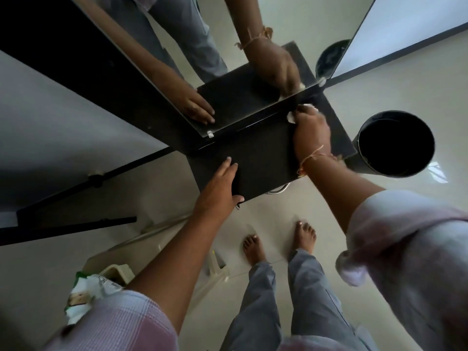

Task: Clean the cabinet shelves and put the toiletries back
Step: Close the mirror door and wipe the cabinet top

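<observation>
Dark shelf [266, 160] (mirror [291, 21] behind): right hand [311, 130] grips a cloth [291, 117].

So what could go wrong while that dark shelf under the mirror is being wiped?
1. The right hand pinches a small white wipe right at the frameless mirror's bottom edge; knuckles might knock the glass or its clip.
2. The left hand rests on the flat dark shelf's front corner; leaning heavily could strain it.
3. The bare feet stand on glossy pale floor tiles; any drips could make them slippery.
</observation>
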Available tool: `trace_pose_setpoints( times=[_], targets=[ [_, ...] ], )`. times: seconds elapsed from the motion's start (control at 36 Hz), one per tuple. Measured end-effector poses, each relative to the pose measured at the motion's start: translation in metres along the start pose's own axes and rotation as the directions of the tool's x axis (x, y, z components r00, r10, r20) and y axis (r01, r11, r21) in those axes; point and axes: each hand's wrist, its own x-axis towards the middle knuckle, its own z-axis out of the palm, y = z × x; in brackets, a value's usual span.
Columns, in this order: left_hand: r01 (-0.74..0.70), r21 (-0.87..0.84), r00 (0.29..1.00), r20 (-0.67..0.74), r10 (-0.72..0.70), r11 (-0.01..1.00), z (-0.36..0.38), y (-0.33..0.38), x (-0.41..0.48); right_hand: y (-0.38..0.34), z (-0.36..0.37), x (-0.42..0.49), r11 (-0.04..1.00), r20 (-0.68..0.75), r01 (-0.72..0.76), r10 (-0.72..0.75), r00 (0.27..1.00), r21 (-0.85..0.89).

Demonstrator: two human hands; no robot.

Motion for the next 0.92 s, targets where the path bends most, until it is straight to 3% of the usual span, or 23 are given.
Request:
trace_pose_setpoints(
  times=[0.17, 0.33, 0.42, 0.56, 0.61, 0.67, 0.75, 0.92],
  targets=[
    [0.094, -0.038, 0.968, -0.229, -0.100, 0.995, 0.002, -0.028, -0.031, -0.079, 0.036, -0.044, 0.982, 0.051, 0.140, -0.147, 0.988, 0.127],
    [0.183, -0.093, 0.954, -0.225, -0.200, 0.979, 0.003, -0.050, -0.047, -0.113, 0.061, -0.061, 0.970, 0.160, 0.173, -0.201, 0.966, 0.170],
    [0.200, -0.120, 0.953, -0.206, -0.221, 0.972, 0.001, -0.050, -0.047, -0.130, 0.064, -0.068, 0.932, 0.299, 0.288, -0.345, 0.890, 0.218],
    [0.183, 0.002, 0.968, -0.174, -0.180, 0.983, 0.002, -0.052, -0.046, -0.129, 0.064, -0.066, 0.912, 0.302, 0.363, -0.407, 0.862, 0.193],
    [0.176, 0.024, 0.973, -0.155, -0.170, 0.984, 0.001, -0.053, -0.045, -0.117, 0.060, -0.058, 0.940, 0.252, 0.308, -0.337, 0.907, 0.146],
    [0.168, 0.037, 0.978, -0.132, -0.162, 0.985, 0.000, -0.055, -0.045, -0.101, 0.057, -0.049, 0.979, 0.171, 0.162, -0.183, 0.968, 0.127],
    [0.177, 0.051, 0.980, -0.103, -0.171, 0.983, 0.001, -0.056, -0.044, -0.095, 0.053, -0.039, 0.994, 0.086, 0.022, -0.031, 0.996, 0.107],
    [0.166, 0.093, 0.986, -0.045, -0.163, 0.982, -0.007, -0.057, -0.043, -0.122, 0.063, -0.047, 0.994, 0.072, -0.035, 0.028, 0.997, 0.102]
  ],
)
